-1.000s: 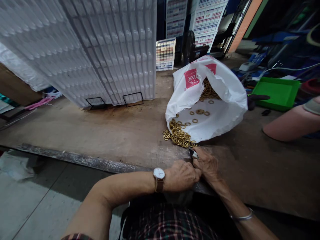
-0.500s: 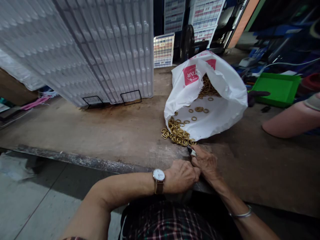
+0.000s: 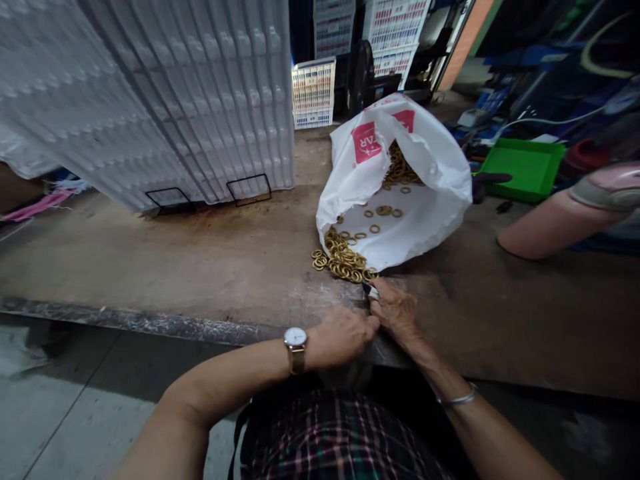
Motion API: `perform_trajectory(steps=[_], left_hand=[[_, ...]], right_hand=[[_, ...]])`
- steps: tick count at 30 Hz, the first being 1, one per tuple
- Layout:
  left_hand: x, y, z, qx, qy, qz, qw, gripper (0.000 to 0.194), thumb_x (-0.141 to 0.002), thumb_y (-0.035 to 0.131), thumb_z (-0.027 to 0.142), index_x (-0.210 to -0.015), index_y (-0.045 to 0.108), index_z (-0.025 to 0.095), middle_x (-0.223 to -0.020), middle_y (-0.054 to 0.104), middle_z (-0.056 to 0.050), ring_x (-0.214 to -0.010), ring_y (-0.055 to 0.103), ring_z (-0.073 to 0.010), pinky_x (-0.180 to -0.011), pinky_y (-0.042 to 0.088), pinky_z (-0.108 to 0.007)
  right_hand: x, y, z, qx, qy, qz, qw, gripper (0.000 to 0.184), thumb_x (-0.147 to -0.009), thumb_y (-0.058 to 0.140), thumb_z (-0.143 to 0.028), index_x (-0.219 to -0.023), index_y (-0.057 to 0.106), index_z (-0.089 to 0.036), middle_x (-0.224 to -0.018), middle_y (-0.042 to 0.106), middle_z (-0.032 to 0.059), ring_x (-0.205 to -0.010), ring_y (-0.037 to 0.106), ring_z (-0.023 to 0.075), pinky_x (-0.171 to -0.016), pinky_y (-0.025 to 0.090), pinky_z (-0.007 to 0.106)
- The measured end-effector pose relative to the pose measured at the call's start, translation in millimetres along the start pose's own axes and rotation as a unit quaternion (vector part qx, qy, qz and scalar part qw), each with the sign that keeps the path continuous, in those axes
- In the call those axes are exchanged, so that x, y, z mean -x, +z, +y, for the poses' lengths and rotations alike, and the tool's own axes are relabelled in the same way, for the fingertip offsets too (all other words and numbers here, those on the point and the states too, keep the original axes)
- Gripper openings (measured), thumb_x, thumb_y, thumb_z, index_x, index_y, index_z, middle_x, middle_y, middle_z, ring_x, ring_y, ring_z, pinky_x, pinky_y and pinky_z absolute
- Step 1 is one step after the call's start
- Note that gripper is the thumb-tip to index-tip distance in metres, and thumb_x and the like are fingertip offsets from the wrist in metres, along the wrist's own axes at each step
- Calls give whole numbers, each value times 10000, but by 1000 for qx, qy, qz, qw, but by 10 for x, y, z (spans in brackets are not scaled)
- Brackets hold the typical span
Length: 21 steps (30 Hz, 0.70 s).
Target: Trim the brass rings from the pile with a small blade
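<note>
My left hand (image 3: 343, 337), with a watch on its wrist, is closed near the table's front edge. Its fingertips are hidden, so I cannot tell what they hold. Touching or almost touching it, my right hand (image 3: 397, 310) is closed on a small tool (image 3: 371, 291) with a dark tip and a pale body; its exact kind is unclear. That tip points at a heap of brass-coloured rings (image 3: 345, 259) just beyond. The heap spills from the mouth of a white plastic bag (image 3: 425, 230) lying on its side. More rings lie inside the bag.
Stacked clear plastic trays (image 3: 200, 100) stand at the left behind black wire stands (image 3: 249, 190). Right of the bag are a green tray (image 3: 525, 170) and a pink bottle (image 3: 545, 223). White crates (image 3: 313, 93) stand behind. The wooden table (image 3: 200, 273) ends at a worn front edge.
The whole view has shifted, so everything appears a little further left and higher. My hands stay close together by the rings, and the tool is still in my right hand.
</note>
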<state>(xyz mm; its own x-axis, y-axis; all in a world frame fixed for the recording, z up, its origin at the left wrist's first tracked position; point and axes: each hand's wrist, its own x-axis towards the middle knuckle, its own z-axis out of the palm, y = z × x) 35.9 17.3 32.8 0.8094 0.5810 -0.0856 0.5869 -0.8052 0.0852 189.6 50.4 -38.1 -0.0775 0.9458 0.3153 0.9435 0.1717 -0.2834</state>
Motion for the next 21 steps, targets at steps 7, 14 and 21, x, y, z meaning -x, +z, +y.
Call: perform_trajectory(steps=[7, 14, 21], left_hand=[[687, -8, -58, 437, -158, -59, 884, 139, -800, 396, 210, -828, 527, 171, -650, 516, 31, -564, 421, -89, -535, 328, -195], [1287, 419, 106, 638, -322, -87, 694, 93, -705, 484, 226, -725, 525, 145, -614, 456, 48, -573, 376, -87, -530, 294, -201], [958, 1138, 112, 633, -411, -125, 644, 295, -783, 433, 345, -567, 495, 154, -493, 399, 52, -439, 355, -83, -444, 268, -226]], right_hand=[[13, -38, -47, -10, 11, -11, 1000, 232, -708, 429, -150, -833, 623, -181, -693, 644, 41, -604, 512, 151, -543, 216, 266], [17, -58, -88, 7, 21, -35, 999, 217, -699, 445, -146, -837, 607, -191, -721, 652, 32, -605, 518, 146, -542, 194, 279], [16, -84, -120, 13, 24, -45, 999, 248, -685, 441, -108, -865, 587, -193, -740, 656, 18, -635, 542, 139, -546, 218, 266]])
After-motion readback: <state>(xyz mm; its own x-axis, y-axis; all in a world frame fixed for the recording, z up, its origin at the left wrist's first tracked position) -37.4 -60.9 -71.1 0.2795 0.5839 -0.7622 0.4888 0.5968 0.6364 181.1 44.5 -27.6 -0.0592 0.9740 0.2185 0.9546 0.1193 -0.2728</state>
